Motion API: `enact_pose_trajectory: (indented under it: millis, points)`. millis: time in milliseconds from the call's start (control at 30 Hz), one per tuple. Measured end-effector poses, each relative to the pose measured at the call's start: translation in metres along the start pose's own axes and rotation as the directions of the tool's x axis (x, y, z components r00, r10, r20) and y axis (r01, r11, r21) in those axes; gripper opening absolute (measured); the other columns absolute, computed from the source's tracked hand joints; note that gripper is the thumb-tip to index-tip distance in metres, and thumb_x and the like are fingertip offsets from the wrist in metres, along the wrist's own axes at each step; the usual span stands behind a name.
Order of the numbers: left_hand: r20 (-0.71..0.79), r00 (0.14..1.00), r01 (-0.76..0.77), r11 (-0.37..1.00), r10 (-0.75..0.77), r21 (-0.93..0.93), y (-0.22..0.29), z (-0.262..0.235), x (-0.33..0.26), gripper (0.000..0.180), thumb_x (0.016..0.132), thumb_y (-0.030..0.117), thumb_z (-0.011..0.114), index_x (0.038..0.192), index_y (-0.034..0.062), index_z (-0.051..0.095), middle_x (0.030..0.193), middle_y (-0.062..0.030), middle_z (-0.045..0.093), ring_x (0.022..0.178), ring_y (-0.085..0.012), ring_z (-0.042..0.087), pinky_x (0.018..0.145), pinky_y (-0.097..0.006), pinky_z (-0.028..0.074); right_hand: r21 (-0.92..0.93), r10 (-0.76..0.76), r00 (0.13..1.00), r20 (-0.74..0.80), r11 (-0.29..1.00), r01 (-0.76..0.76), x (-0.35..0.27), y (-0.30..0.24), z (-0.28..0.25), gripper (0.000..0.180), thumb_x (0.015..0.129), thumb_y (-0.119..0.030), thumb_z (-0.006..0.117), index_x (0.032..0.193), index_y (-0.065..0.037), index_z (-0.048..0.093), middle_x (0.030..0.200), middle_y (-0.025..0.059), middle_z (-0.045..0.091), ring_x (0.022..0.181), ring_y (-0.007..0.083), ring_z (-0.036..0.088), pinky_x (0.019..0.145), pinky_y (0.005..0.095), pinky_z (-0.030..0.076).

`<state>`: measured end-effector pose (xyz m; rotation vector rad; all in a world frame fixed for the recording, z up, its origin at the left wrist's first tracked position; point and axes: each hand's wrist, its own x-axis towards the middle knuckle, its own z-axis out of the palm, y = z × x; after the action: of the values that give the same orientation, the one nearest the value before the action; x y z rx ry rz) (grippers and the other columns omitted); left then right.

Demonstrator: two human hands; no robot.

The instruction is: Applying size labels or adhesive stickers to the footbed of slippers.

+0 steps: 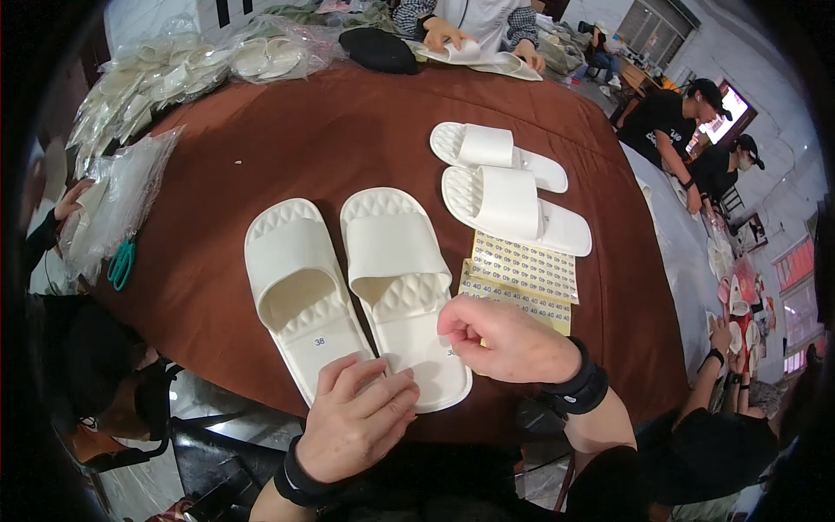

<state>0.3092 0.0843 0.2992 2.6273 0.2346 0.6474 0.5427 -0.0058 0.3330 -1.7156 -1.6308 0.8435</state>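
Two white slide slippers lie side by side on the brown table (348, 139), toes away from me: the left slipper (300, 287) and the right slipper (398, 270). My left hand (361, 418) rests flat on their heels, fingers spread. My right hand (504, 335) hovers over the right slipper's heel with thumb and forefinger pinched together; whether a small sticker is between them I cannot tell. A small round sticker sits on the left slipper's heel. Sheets of yellow stickers (522, 278) lie just right of the slippers.
A second white slipper pair (509, 187) lies further right. Bagged slippers (174, 74) pile up at the far left, with plastic bags and teal scissors (122, 261) nearby. A person's hands (461, 39) hold slippers at the far edge. Other people work at right.
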Motion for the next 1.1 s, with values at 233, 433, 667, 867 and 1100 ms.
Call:
enact_pose_trajectory:
  millis: [233, 433, 667, 867, 1100]
  points:
    - [-0.011, 1.0, -0.005, 1.0, 0.005, 0.0, -0.001, 0.001, -0.001, 0.03, 0.072, 0.013, 0.077, 0.101, 0.0109, 0.072, 0.114, -0.0003, 0.067, 0.109, -0.0261, 0.058, 0.096, -0.047, 0.042, -0.139, -0.097, 0.995, -0.019, 0.986, 0.094, 0.003, 0.004, 0.008, 0.013, 0.088, -0.004, 0.061, 0.099, -0.003, 0.055, 0.085, 0.0127, 0.061, 0.078, 0.0294, 0.062, 0.07, 0.0374, 0.049]
    - [-0.014, 1.0, -0.006, 1.0, 0.006, 0.001, -0.002, 0.003, -0.001, 0.03, 0.072, 0.014, 0.077, 0.101, 0.0114, 0.072, 0.115, -0.0001, 0.067, 0.109, -0.026, 0.058, 0.096, -0.047, 0.042, -0.197, -0.159, 0.985, -0.067, 0.97, 0.143, 0.004, 0.004, 0.012, 0.016, 0.086, -0.001, 0.06, 0.1, -0.004, 0.054, 0.085, 0.0131, 0.061, 0.08, 0.0325, 0.061, 0.072, 0.0396, 0.048]
    - [-0.013, 1.0, 0.002, 1.0, -0.002, -0.004, -0.002, 0.003, -0.001, 0.029, 0.072, 0.014, 0.077, 0.101, 0.012, 0.071, 0.115, -0.0001, 0.066, 0.108, -0.0259, 0.058, 0.097, -0.048, 0.042, -0.193, -0.16, 0.986, -0.038, 0.97, 0.15, 0.005, 0.005, 0.014, 0.014, 0.085, 0.001, 0.054, 0.098, -0.002, 0.051, 0.089, 0.0164, 0.059, 0.089, 0.0366, 0.06, 0.077, 0.0435, 0.047]
    - [-0.007, 1.0, 0.004, 1.0, -0.004, -0.007, -0.001, 0.003, -0.001, 0.029, 0.073, 0.014, 0.077, 0.101, 0.012, 0.071, 0.116, 0.0001, 0.066, 0.108, -0.0259, 0.058, 0.097, -0.048, 0.042, -0.154, -0.125, 0.99, -0.069, 0.982, 0.113, 0.006, 0.008, 0.016, 0.014, 0.086, 0.001, 0.057, 0.098, -0.002, 0.052, 0.088, 0.0141, 0.058, 0.084, 0.0324, 0.059, 0.074, 0.0399, 0.047]
    - [0.001, 1.0, 0.004, 1.0, -0.004, -0.001, -0.001, 0.001, 0.0, 0.029, 0.072, 0.014, 0.077, 0.101, 0.012, 0.071, 0.116, 0.0003, 0.066, 0.108, -0.0257, 0.058, 0.097, -0.048, 0.042, -0.011, -0.037, 0.996, -0.077, 0.999, 0.036, 0.005, 0.007, 0.014, 0.012, 0.086, -0.002, 0.057, 0.097, -0.002, 0.051, 0.089, 0.0165, 0.059, 0.084, 0.0363, 0.059, 0.074, 0.0431, 0.047]
